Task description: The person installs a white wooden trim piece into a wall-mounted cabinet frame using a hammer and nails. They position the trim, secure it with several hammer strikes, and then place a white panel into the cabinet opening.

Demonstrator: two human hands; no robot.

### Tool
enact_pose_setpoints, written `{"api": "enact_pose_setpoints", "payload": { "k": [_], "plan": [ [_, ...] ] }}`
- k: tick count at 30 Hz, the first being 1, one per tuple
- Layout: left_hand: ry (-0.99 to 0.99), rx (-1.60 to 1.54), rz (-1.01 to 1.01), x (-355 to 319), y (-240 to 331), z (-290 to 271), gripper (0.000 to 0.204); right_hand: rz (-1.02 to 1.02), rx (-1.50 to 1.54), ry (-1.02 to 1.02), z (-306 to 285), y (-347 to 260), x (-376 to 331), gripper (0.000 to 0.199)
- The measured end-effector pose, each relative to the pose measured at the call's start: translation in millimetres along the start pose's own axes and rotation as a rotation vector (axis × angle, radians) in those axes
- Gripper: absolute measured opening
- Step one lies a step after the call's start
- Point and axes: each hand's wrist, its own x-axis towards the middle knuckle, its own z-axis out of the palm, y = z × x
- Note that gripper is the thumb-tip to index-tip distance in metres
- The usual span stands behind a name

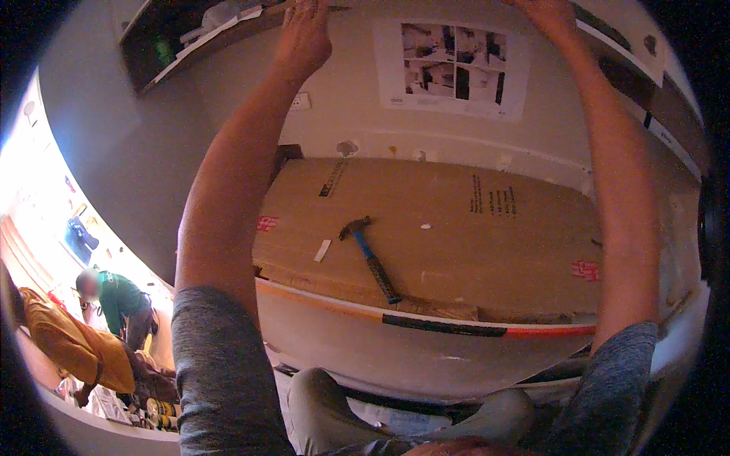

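Note:
Both my arms are raised toward the wall. My left hand [307, 36] is at the upper edge of the view, over the front edge of a dark shelf [171, 74]; its fingertips are cut off. Only the lower part of my right hand [546, 15] shows, and its fingers lie outside the picture. Whether either hand grips anything is hidden. Below them a claw hammer [369, 258] with a blue and black handle lies on a large flat cardboard sheet [426, 258]. A small white strip [322, 251] rests left of the hammer.
Along the cardboard's front edge runs a long level-like bar [464, 328] in orange, black and red. A printed photo sheet [456, 68] hangs on the wall, near a socket [301, 101]. Another shelf section [642, 76] is at upper right. Two people [122, 304] bend down at far left.

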Motion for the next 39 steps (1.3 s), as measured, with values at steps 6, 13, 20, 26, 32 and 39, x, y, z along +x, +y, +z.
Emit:
{"api": "enact_pose_setpoints", "payload": {
  "k": [6, 13, 20, 26, 32, 39],
  "plan": [
    [-0.069, 0.016, -0.091, 5, 43, -33, 0.080, 0.115, 0.036, -0.049, 16, 17, 1, 0.046],
    [0.043, 0.018, -0.086, 35, 27, -23, 0.064, -0.109, -0.147, -0.033, 2, 15, 23, 0.048],
    [0.324, -0.272, 0.081, 86, 25, 20, 0.029, -0.666, -0.222, 0.131, 72, -22, 28, 0.048],
    [0.287, -0.111, 0.234, 76, 46, 9, 0.020, -0.687, 0.059, 0.195, 169, -89, -2, 0.054],
    [0.519, 0.045, 0.342, 100, 3, 50, 0.048, -0.808, -0.309, 0.248, 139, -40, -6, 0.067],
    [0.427, 0.012, 0.276, 98, 10, 39, 0.036, -0.722, -0.351, 0.211, 87, 19, -24, 0.073]
  ]
}}
